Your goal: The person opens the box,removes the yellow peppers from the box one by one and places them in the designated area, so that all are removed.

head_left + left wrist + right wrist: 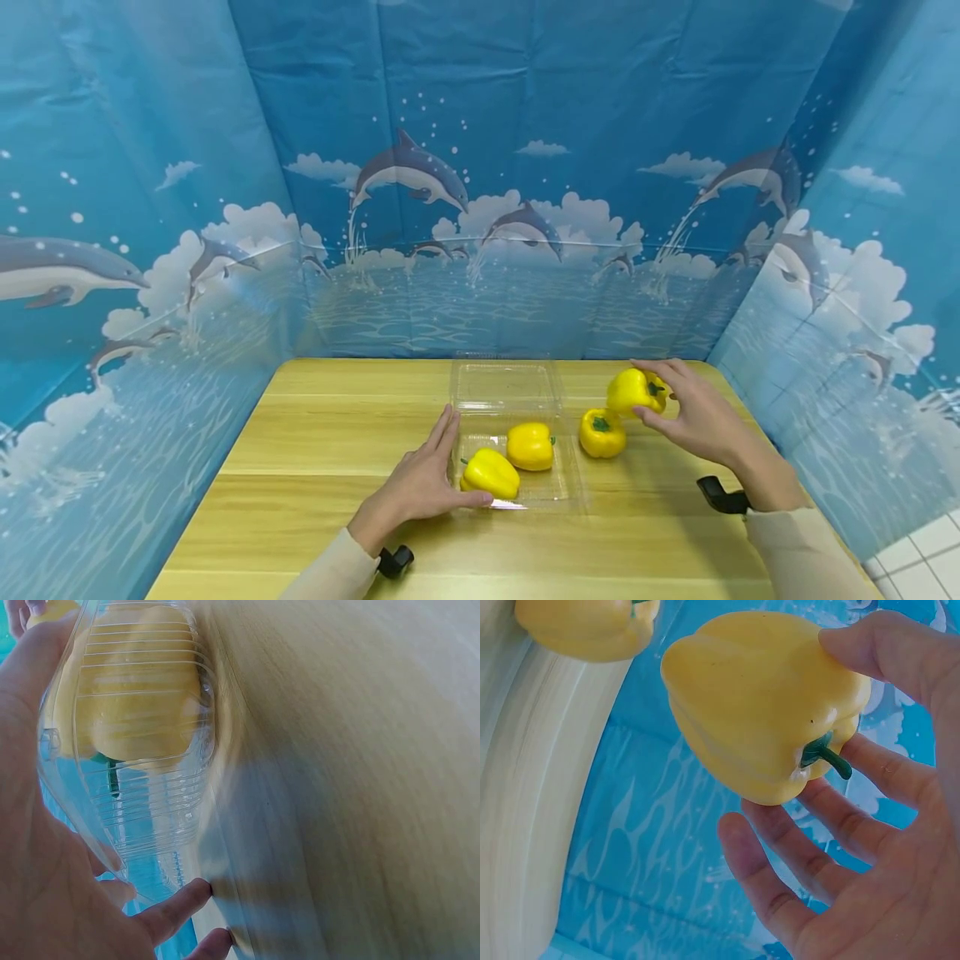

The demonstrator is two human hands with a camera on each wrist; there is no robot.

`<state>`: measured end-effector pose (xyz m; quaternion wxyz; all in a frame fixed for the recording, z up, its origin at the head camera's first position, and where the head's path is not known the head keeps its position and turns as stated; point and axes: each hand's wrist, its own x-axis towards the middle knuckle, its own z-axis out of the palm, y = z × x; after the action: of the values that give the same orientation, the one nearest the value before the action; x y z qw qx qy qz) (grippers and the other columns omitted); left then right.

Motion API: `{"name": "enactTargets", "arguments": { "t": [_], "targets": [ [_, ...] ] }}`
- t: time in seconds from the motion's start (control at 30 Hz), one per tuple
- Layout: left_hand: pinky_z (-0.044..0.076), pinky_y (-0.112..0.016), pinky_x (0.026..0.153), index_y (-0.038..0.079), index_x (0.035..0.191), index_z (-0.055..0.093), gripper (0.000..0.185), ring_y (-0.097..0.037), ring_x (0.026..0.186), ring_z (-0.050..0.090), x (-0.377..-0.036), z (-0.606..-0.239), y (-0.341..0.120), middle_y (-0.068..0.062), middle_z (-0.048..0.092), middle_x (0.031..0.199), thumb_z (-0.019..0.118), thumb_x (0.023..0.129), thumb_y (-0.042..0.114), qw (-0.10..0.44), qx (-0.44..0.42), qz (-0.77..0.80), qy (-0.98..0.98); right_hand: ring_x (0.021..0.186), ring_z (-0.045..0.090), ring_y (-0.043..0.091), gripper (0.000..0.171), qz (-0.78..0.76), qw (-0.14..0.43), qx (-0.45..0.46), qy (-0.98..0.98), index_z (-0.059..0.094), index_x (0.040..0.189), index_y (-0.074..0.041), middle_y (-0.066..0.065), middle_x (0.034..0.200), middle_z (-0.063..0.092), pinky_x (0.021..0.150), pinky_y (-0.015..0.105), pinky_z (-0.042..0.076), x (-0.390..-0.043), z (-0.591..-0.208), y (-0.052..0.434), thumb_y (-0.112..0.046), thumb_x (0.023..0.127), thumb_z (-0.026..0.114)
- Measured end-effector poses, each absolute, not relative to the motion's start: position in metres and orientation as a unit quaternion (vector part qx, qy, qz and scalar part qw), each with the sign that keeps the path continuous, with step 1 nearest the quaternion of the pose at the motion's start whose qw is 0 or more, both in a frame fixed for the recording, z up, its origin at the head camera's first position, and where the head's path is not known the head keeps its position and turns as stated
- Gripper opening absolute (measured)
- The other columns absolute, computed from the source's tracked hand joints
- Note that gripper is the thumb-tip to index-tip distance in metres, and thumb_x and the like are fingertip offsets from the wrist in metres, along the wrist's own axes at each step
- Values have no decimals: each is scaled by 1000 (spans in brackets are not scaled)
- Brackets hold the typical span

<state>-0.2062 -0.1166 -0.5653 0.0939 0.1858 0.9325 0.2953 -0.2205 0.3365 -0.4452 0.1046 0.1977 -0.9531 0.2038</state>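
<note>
I log the yellow pepper (636,392) held above the table (315,467) in my right hand (693,412), fingers curled round its glossy, firm, likely light body, best gripped mid-body, while my open left hand (420,487) steadies the flimsy clear container (558,492).

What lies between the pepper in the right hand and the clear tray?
In the head view, another yellow pepper lies on the table between the held pepper and the clear tray.

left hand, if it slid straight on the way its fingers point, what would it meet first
The left hand already rests against the near left edge of the clear plastic container. Its fingers point up the tray's left side, so it would probably just slide along that wall; beyond lies bare table, though depth is unclear.
</note>
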Motion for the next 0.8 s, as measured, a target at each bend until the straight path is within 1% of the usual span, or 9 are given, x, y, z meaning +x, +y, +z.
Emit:
{"name": "enactTargets", "arguments": {
  "t": [0.07, 0.13, 0.23, 0.3, 0.5, 0.8],
  "targets": [
    [43, -82, 129, 24, 190, 3, 146, -50, 165, 54, -206, -566, -116, 2, -10, 199, 80, 87, 92, 95, 185, 294, 933, 113, 72, 37, 71, 205, 103, 197, -953, 59, 168, -8, 25, 144, 70, 87, 56, 62, -221, -446, 339, -29, 107, 88],
    [43, -82, 128, 25, 190, 2, 146, -50, 164, 55, -206, -566, -116, 1, -10, 199, 80, 87, 92, 93, 185, 293, 933, 121, 72, 45, 70, 209, 99, 195, -953, 59, 168, -7, 28, 149, 68, 93, 65, 64, -222, -448, 342, -28, 108, 88],
    [44, -82, 128, 26, 190, 1, 146, -51, 163, 56, -206, -567, -116, 1, -10, 199, 81, 87, 92, 91, 186, 291, 934, 137, 67, 55, 70, 210, 94, 190, -954, 58, 169, -7, 32, 159, 63, 103, 77, 60, -222, -449, 346, -29, 109, 86],
    [43, -83, 128, 26, 190, 1, 146, -51, 163, 57, -207, -567, -116, 1, -9, 200, 81, 87, 92, 90, 186, 290, 935, 141, 64, 58, 70, 209, 91, 186, -956, 58, 169, -7, 32, 162, 62, 105, 79, 58, -223, -450, 349, -30, 109, 86],
    [42, -84, 128, 23, 190, 5, 146, -51, 164, 56, -206, -567, -116, 1, -9, 200, 81, 87, 92, 90, 184, 289, 935, 144, 62, 58, 72, 203, 88, 180, -958, 56, 170, -5, 32, 164, 62, 107, 79, 57, -222, -455, 356, -30, 109, 86],
    [42, -84, 128, 20, 190, 6, 146, -50, 163, 56, -206, -567, -116, -1, -8, 200, 81, 87, 92, 91, 186, 289, 935, 138, 67, 58, 75, 194, 80, 175, -962, 58, 167, 1, 35, 160, 64, 102, 75, 61, -224, -462, 366, -30, 106, 89]
  ]
}}
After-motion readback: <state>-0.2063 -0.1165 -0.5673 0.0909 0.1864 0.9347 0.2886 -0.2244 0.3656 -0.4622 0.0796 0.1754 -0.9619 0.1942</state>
